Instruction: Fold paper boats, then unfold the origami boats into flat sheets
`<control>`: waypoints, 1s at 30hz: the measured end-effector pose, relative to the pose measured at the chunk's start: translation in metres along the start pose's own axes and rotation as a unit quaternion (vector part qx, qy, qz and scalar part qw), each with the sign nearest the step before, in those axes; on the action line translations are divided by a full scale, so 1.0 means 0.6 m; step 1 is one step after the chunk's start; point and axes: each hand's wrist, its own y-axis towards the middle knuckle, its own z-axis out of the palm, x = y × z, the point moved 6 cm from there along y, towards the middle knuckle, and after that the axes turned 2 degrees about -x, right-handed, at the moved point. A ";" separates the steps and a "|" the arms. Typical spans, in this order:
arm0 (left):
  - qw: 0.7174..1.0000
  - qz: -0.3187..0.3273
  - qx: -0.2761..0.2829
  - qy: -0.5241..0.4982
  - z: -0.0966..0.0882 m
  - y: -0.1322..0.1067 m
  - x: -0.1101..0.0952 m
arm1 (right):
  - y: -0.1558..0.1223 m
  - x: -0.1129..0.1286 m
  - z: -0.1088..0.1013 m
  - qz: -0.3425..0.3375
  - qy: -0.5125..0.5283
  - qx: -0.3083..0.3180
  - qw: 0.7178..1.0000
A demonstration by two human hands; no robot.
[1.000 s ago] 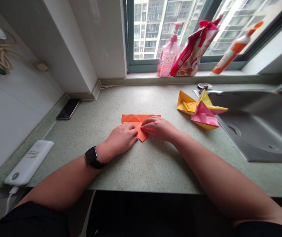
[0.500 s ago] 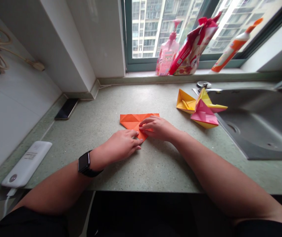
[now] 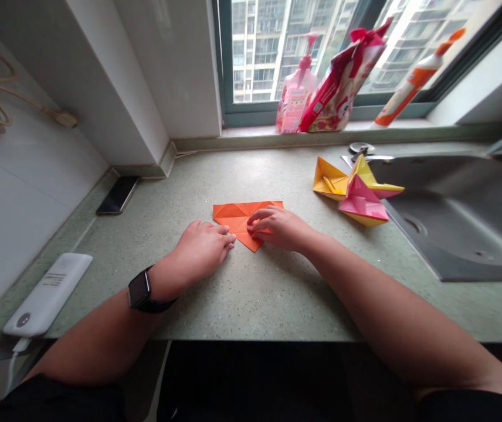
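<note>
A folded sheet of orange origami paper (image 3: 237, 223) lies on the counter, straight along its far edge and pointed toward me. Crease lines cross it. My right hand (image 3: 280, 227) is over its right half, fingertips drawn together and closed on the paper, hiding that side. My left hand (image 3: 204, 245), palm down with fingers stretched out, rests at the paper's lower left edge; the fingertips reach that edge, holding nothing. Folded paper boats stand to the right: an orange-yellow one (image 3: 328, 179), a yellow one (image 3: 365, 173) and a pink one (image 3: 362, 202).
A steel sink (image 3: 475, 228) is set into the counter (image 3: 251, 299) at right. A phone (image 3: 118, 194) and a white power bank (image 3: 48, 293) with a cable lie at left. On the windowsill stand a pink pump bottle (image 3: 296, 97), a red bag (image 3: 343, 82) and an orange-white bottle (image 3: 416, 82).
My left hand has slid left, off the paper's near point to its left edge, uncovering the point. My right hand and the paper stay in place.
</note>
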 end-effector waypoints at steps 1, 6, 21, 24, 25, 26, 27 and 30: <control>1.000 -0.013 0.006 -0.003 -0.001 0.001 0.007 | 0.000 0.000 0.000 -0.002 0.000 0.000 1.000; 0.997 -0.075 0.013 -0.018 -0.007 0.007 0.042 | -0.001 -0.001 0.001 -0.014 0.007 -0.003 1.000; 0.968 -0.218 -0.111 0.049 -0.005 0.011 0.122 | -0.001 -0.002 0.000 -0.023 -0.002 0.000 1.000; 0.985 -0.069 -0.159 -0.022 -0.012 0.021 0.070 | -0.001 -0.003 0.001 -0.030 -0.017 -0.010 0.999; 0.986 -0.013 -0.154 -0.054 -0.011 0.023 0.048 | -0.001 -0.004 0.001 -0.029 -0.024 -0.016 0.999; 0.986 0.032 -0.145 -0.083 -0.009 0.024 0.028 | -0.001 -0.005 0.000 -0.026 -0.030 -0.021 0.999; 0.983 0.062 -0.137 -0.104 -0.006 0.024 0.012 | 0.000 -0.006 0.000 -0.023 -0.036 -0.026 0.999; 0.973 0.146 -0.104 -0.143 0.006 0.024 -0.025 | 0.001 -0.009 -0.002 -0.025 -0.048 -0.033 0.998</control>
